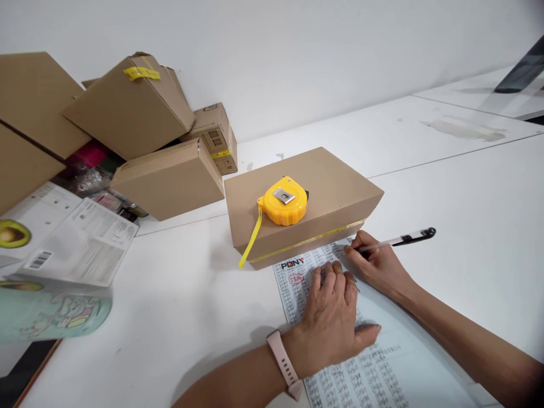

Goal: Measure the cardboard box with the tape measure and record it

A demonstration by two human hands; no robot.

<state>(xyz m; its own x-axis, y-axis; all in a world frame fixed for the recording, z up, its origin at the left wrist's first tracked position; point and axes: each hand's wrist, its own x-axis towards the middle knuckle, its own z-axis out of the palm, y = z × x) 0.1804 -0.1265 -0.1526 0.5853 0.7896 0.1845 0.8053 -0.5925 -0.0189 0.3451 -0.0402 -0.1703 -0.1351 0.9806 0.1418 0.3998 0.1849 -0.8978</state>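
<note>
Bluish-white sheet (393, 345) cut off below, part-hidden under spread left hand (331, 317), right hand (380, 272) pinching pen (414, 237)

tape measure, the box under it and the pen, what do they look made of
Tape measure: probably glossy yellow plastic, by its highlights and ridges; the clip looks metallic, with a silvery sheen. Box: matt, likely cardboard, by its brown, taped sides. Pen: likely smooth plastic, by its translucent-looking barrel.

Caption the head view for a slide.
Right hand holds a pen over a printed sheet under the left hand, beside a cardboard box topped with a yellow tape measure.
</note>
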